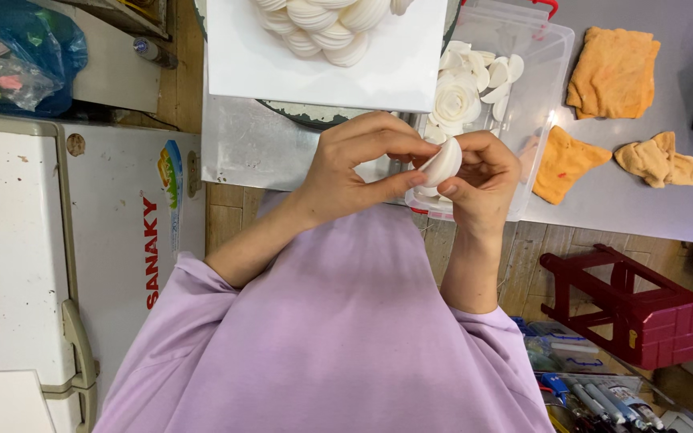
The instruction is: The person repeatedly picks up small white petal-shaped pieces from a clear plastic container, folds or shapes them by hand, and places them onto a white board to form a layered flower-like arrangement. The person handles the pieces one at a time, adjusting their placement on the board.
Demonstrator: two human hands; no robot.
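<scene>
Steel table point(683, 200): tub point(543, 72), cloths point(613, 72).

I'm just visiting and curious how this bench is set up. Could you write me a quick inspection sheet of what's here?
Surface: grey worktop, bare patches between things.
Job's things: white petal piece pinched between both hands; clear plastic box of white petals and a finished rose; white board bearing stacked petals.
Clutter: three orange cloths on the worktop.
Grippers: left hand and right hand both closed on the petal piece.
Cables: nothing seen.
Surroundings: white chest freezer at left, red plastic stool and a bin of tools on the floor at right.
</scene>
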